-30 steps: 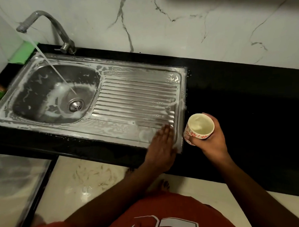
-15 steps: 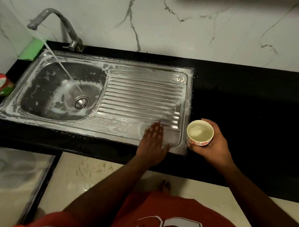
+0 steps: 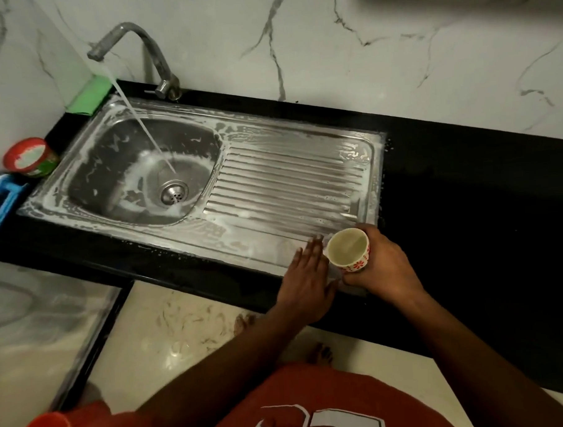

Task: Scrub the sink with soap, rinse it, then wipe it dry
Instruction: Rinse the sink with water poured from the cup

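The steel sink [image 3: 373,164] is streaked with white soap foam across its basin and ribbed drainboard. Water runs from the tap [image 3: 127,36] into the basin near the drain [image 3: 173,192]. My left hand [image 3: 305,277] lies flat with straight fingers on the sink's front right rim. My right hand [image 3: 384,267] grips a small white cup [image 3: 349,250] with red flowers, holding water, over the sink's front right corner, right beside the left hand.
A black counter [image 3: 466,189] stretches to the right of the sink. A green sponge [image 3: 89,94] lies in the back left corner. A red-lidded tub [image 3: 29,156] and a blue brush [image 3: 5,201] sit left of the sink. Marble wall behind.
My right hand has brought the cup leftward over the sink's front right corner, close to my left hand. My left hand still rubs the front rim, shifted slightly.
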Motion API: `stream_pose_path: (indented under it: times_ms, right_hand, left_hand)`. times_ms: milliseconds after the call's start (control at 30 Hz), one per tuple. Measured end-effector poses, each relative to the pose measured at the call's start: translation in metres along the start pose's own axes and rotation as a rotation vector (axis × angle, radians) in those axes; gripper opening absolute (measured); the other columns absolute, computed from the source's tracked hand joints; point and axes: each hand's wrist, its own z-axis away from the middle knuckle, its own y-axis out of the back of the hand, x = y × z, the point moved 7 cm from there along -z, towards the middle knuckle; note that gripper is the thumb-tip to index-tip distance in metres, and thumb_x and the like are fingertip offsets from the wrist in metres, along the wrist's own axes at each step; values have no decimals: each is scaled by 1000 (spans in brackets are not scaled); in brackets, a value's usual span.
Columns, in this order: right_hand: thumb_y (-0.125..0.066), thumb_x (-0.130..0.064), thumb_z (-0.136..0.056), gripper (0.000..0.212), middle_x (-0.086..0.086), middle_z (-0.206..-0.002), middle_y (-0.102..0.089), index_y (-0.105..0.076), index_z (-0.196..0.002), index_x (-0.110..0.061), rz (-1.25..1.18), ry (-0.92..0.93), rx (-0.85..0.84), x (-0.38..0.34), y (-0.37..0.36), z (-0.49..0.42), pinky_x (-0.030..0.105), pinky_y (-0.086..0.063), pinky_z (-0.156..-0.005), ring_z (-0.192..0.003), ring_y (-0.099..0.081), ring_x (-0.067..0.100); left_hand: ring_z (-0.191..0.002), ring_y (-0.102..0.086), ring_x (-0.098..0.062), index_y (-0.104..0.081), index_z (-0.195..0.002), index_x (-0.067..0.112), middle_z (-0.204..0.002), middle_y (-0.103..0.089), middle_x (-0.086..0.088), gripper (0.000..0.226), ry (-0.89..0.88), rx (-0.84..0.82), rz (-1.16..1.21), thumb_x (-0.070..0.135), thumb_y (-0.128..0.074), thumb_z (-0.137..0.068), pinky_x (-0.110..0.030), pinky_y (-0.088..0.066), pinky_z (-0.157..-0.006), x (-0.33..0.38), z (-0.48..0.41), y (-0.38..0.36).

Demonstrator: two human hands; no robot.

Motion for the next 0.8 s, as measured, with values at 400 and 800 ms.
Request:
stream_pose_path:
  times_ms: [400,800]
  right_hand:
    - [-97,-32,-49,95,-12,-120,-69,-52,-133,-41,-422,-143,206,40,3,8,34,-56,-90,-106,-69,7]
    - [-94,-45,-44,93,0,-118,-68,-54,-127,-32,119,-158,27,-11,-16,3,29,-44,-80,-104,-67,27]
  left_hand:
    - [-162,6,-24,-5,-166,4,-174,6,-13,78,230,160,60,50,-33,-109,-40,2,-131,-135,1,43]
    - [-161,14,-28,0,-166,3,-173,11,-16,91,-130,-42,-8,66,-26,-105,-46,1,-131,-59,8,4]
